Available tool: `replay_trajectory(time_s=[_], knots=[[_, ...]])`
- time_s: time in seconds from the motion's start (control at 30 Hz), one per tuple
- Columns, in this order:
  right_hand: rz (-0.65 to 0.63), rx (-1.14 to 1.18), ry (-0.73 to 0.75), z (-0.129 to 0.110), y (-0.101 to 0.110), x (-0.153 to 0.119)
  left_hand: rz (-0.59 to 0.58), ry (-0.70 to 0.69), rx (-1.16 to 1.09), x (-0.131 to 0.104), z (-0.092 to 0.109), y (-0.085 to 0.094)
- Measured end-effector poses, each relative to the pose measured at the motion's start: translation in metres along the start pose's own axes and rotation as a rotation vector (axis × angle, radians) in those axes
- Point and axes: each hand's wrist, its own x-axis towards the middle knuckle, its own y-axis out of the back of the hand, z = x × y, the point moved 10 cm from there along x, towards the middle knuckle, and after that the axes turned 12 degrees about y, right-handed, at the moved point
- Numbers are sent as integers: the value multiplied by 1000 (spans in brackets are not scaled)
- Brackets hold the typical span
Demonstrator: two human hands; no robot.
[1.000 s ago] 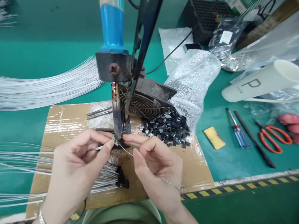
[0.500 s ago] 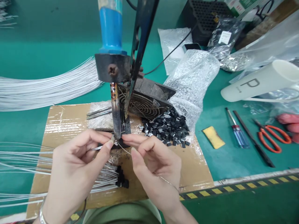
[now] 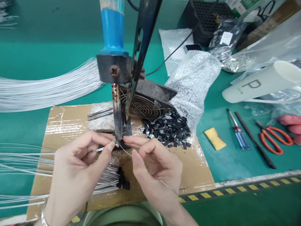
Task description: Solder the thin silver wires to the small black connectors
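A blue-handled soldering iron (image 3: 117, 110) hangs upright in a black clamp, its tip pointing down between my hands. My left hand (image 3: 82, 163) pinches the end of a white wire (image 3: 97, 150) just left of the tip; the fingertips hide the exact end. Thin solder wire (image 3: 126, 152) runs from beneath the tip into my right hand (image 3: 157, 169), which is closed on it with thumb and fingers. The right index fingertip rests close to the tip. Below, finished-looking white wires with black connectors (image 3: 122, 179) lie bundled on the cardboard (image 3: 188, 169).
A pile of small black connectors (image 3: 169, 128) lies beside a dusty fan (image 3: 145, 103). More white wires (image 3: 47, 91) stretch across the left. On the right are a yellow sponge (image 3: 214, 138), a screwdriver (image 3: 240, 131), a black rod (image 3: 256, 141), orange-handled pliers (image 3: 274, 138) and a white mug (image 3: 258, 83).
Both hands stay almost exactly where they were at the iron's tip. The iron appears shifted very slightly right in the picture.
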Motion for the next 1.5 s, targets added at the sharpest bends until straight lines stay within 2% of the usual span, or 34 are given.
replay_trajectory(time_s=[0.23,0.37,0.7,1.5], knots=[[-36,-30,2,-2,-2,0,18,-1,0,-1,-1,1],[-16,-37,15,-4,-1,0,40,17,19,-2,-3,3],[-4,-42,15,-2,0,-1,2,40,2,-1,-4,-1],[2,-26,23,-2,-1,-2,11,47,-9,-3,-2,0]])
